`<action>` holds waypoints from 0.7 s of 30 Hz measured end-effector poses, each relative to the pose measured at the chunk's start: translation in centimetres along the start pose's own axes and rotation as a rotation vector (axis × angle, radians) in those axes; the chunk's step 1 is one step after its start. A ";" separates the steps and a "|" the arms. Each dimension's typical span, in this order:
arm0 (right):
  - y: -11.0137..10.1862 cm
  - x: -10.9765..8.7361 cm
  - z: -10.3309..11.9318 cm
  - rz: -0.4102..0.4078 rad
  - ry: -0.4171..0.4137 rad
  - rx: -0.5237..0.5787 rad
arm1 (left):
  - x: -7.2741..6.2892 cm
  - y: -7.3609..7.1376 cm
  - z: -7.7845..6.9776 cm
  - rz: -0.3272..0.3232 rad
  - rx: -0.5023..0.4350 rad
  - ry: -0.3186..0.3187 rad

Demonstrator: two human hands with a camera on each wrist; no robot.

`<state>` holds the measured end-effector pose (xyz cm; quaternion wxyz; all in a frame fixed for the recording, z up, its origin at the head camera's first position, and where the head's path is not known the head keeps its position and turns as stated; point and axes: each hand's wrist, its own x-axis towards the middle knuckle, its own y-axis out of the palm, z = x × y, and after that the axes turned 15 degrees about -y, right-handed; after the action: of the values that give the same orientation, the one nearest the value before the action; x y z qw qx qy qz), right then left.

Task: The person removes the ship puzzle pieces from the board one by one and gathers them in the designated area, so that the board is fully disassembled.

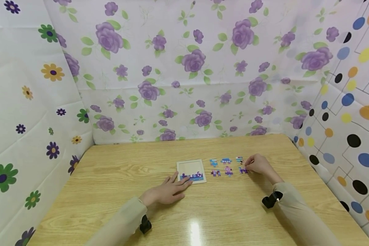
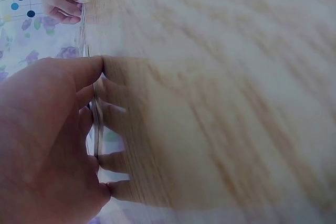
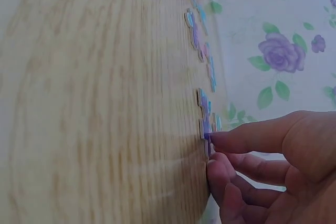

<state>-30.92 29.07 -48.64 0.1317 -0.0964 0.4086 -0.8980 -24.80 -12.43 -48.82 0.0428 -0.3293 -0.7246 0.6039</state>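
Observation:
A white-framed jigsaw board (image 1: pixel 187 163) lies flat near the middle of the table, with a purple and blue strip of picture along its lower part. My left hand (image 1: pixel 167 192) rests at its lower left, spread fingers reaching over the frame and strip. To the right, my right hand (image 1: pixel 259 164) pinches a purple jigsaw piece (image 1: pixel 242 169) by its right edge. The right wrist view shows thumb and fingertips at the end of that piece (image 3: pixel 203 124), which lies low at the tabletop. In the left wrist view the left fingers are extended against the table.
Two rows of loose jigsaw pieces lie between board and right hand, among them a blue piece (image 1: pixel 213 163), a pink piece (image 1: pixel 228 171) and a striped piece (image 1: pixel 239 159). The wooden table (image 1: pixel 126 164) meets a floral cloth (image 1: pixel 184 112) behind and patterned cloths at both sides.

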 end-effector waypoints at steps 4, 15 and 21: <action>0.1 0.1 0.2 -0.015 -0.004 -0.008 | 0.0 0.0 0.0 0.003 -0.003 0.001; 1.0 0.7 3.0 -0.045 -0.109 -0.013 | 0.1 0.2 0.1 -0.008 -0.001 0.001; 1.8 1.1 4.3 -0.007 -0.142 0.032 | 0.0 0.2 0.1 -0.006 -0.004 0.000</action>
<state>-30.45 24.51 -47.12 0.1586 -0.1590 0.3837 -0.8957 -24.79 -12.46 -49.01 0.0439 -0.3273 -0.7268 0.6023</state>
